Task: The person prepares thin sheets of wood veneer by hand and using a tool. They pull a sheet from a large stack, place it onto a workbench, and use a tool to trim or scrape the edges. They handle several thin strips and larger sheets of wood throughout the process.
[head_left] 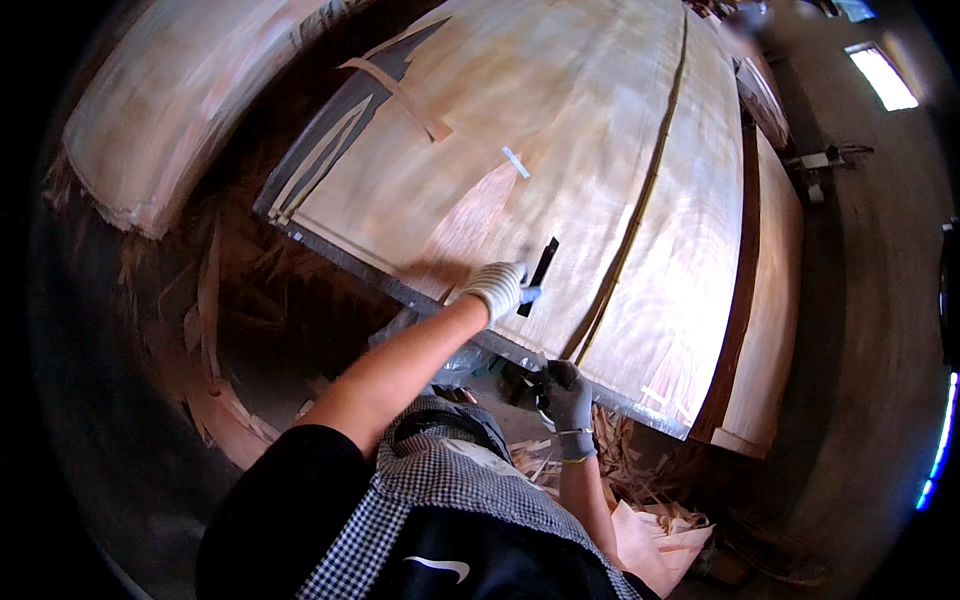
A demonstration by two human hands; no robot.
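One seam [638,218]: across veneer [520,110], seemingly unclosed.
Left hand [495,288]: touching black strip [543,270]; grip unclear.
Right hand [568,395]: at veneer's near edge; hold unclear.

At 12 o'clock, the wood sheet [590,150] is cut off by the top edge. Near 1 o'clock, a shape [745,25] is too blurred to identify. Near 5 o'clock, the right hand's [570,400] contents cannot be determined.

A wood workshop: veneer [570,120] lies before the hands [495,290], another stack [180,110] to their left, scraps [240,440] strewn below.
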